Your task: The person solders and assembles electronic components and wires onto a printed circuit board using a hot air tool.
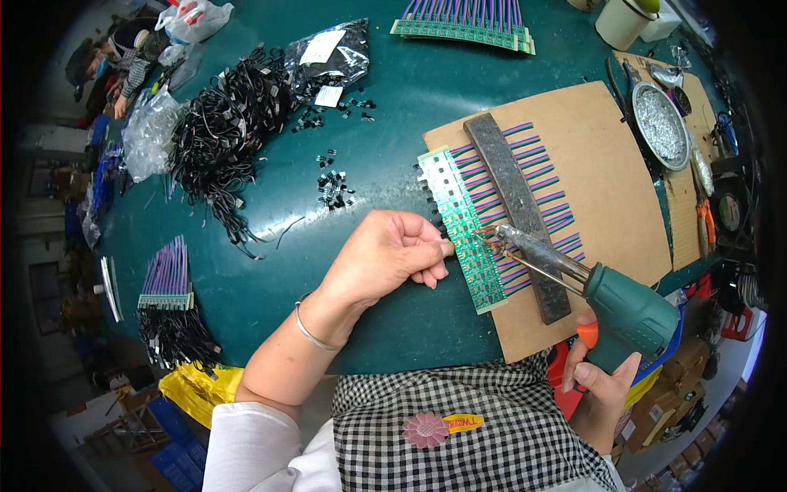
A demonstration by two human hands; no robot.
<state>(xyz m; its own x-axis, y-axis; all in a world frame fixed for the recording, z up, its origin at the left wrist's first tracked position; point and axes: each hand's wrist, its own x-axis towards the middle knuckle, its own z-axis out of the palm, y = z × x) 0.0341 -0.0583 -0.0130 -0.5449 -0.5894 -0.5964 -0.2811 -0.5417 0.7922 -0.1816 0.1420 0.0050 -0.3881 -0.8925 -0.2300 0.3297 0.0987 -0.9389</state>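
A long green circuit board panel (461,221) lies slantwise on a brown cardboard sheet (607,197). Small black parts stick out along its left edge, and rows of striped purple, green and red wires (537,172) leave its right side. My left hand (389,254) pinches at that left edge; its fingertips hide what is between them. Wrapped round the handle of a green soldering gun (631,316) with an orange trigger is my right hand (605,384). The gun's tip meets the wire ends at the board's right side. Across the wires rests a dark flat bar (520,213).
Left of the board lie loose black components (334,190), a heap of black cables (234,123) and a plastic bag of black parts (340,53). Finished-looking wired boards (467,33) sit at the far edge. A metal bowl (660,123) and pliers (705,225) are at right.
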